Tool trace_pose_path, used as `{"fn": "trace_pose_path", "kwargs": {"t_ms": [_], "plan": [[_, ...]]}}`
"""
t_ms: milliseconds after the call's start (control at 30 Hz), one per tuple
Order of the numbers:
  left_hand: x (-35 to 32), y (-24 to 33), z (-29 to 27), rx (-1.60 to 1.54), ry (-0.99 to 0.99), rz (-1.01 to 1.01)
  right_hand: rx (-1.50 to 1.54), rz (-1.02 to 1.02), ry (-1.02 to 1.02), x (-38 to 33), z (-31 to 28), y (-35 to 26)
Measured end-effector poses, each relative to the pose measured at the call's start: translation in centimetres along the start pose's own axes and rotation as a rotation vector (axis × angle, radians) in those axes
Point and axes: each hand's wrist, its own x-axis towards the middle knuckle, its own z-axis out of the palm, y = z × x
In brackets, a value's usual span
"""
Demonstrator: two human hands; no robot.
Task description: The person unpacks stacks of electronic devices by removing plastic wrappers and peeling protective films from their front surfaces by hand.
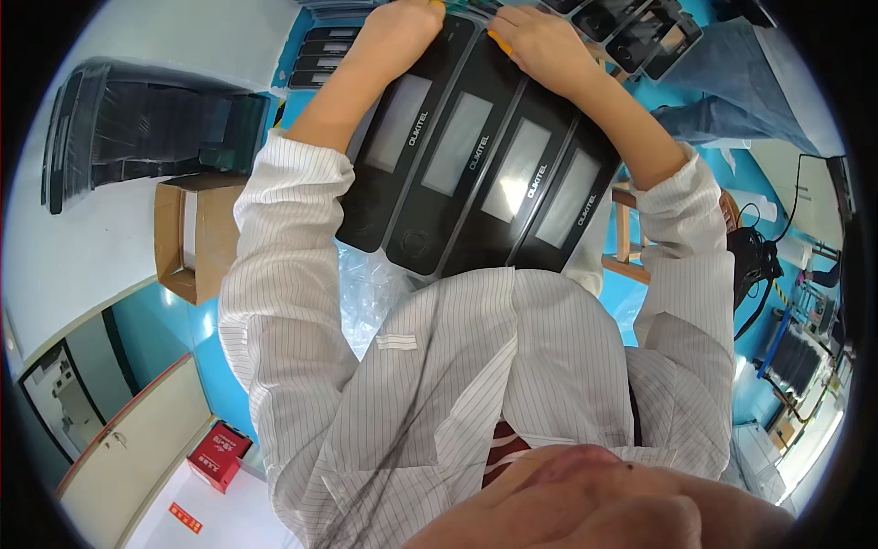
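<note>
Several long black panels (430, 215) with rounded ends, grey windows and pale lettering lie side by side in front of my body, slanting away from me. My left hand (400, 41) is at the far end of the leftmost panel, fingers curled in; the frame's upper edge cuts off part of them. At the far ends of the middle panels, my right hand (540, 44) has its fingers bent over the edge. Both hands wear yellow-orange finger covers. What lies under the fingers is partly hidden. Between the hands shows a greenish, shiny edge (471, 11).
More black panels (640, 37) lie at the far right, beside a person's jeans-clad leg (732, 82). Others are stacked (322, 57) far left. Wrapped black pieces (155, 123) and an open cardboard box (197, 233) stand left. Clear plastic (370, 279) and a wooden stool (626, 242) are close by.
</note>
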Motion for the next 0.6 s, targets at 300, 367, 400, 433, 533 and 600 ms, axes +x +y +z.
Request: {"fn": "trace_pose_path", "kwargs": {"t_ms": [300,367,400,433,533,600], "plan": [[-6.0,7.8,-7.7,-0.456,0.293,0.263,0.319,-0.152,0.495,-7.3,-1.6,-4.7],[-6.1,7.9,-8.4,-0.425,0.191,0.362,0.428,-0.099,0.500,-8.3,-1.9,-5.2],[-5.9,7.9,-8.3,-0.391,0.175,0.410,0.433,-0.092,0.487,-8.4,-1.9,-5.1],[-5.6,7.7,-8.1,-0.379,0.196,0.433,0.448,-0.084,0.462,-8.6,-1.8,-5.0],[-5.7,6.8,-7.4,-0.360,0.153,0.434,0.376,-0.055,0.494,-7.6,-1.1,-4.0],[-6.1,6.4,-7.3,-0.664,0.021,-0.101,0.453,0.049,0.491,-6.8,-0.7,-3.5]]}}
